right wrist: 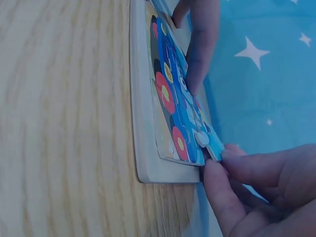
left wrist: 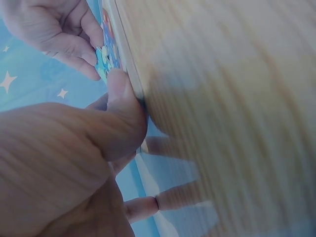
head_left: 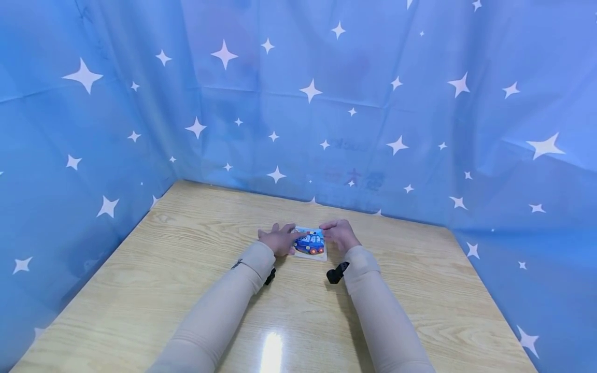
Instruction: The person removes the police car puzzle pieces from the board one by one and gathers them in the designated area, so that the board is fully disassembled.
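Observation:
A wooden jigsaw puzzle with a blue cartoon car lies on the table, framed by a pale wooden tray. My left hand is at its left side, index finger laid straight over the picture, thumb at the near edge, other fingers spread on the table. At the far right corner my right hand pinches a light-blue puzzle piece between thumb and finger. That piece is tilted up in the right wrist view, with a dark gap beneath it. The left wrist view also shows the right fingers at the piece.
The light wooden table reaches back to a blue curtain with white stars, which also hangs along both sides. A black wrist-camera mount juts from under the right sleeve, low above the tabletop.

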`<state>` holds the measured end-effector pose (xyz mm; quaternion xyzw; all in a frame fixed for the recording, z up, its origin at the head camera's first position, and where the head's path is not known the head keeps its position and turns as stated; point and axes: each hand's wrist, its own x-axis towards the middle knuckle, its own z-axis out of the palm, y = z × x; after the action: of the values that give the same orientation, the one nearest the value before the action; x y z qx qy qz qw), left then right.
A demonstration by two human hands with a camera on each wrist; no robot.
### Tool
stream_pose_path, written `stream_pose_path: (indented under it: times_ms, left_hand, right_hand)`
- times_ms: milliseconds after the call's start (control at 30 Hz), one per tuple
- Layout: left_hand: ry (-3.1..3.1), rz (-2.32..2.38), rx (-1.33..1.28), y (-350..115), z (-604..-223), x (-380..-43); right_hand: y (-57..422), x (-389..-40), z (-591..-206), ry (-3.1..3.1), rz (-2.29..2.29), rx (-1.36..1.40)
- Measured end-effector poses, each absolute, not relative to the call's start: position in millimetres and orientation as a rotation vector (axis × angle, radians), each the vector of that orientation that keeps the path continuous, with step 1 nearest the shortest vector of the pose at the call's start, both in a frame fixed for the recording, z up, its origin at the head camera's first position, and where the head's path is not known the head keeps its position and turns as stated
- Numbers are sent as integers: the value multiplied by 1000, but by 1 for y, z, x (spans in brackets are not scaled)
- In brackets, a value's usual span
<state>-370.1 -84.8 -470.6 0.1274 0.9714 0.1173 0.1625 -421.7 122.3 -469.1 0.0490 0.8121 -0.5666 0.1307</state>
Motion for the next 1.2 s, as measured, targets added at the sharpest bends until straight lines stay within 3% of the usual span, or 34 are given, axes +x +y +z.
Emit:
stream_pose_path:
  times_ms: [633,1200]
  left_hand:
    - [2775,280,343,-82,-468,-366]
    - [2753,304,332,-81,-464,-366]
  right_hand:
    - [124,-425,-477,2222,-1755,297]
    - [118,-427,-470,2283,-1709,242]
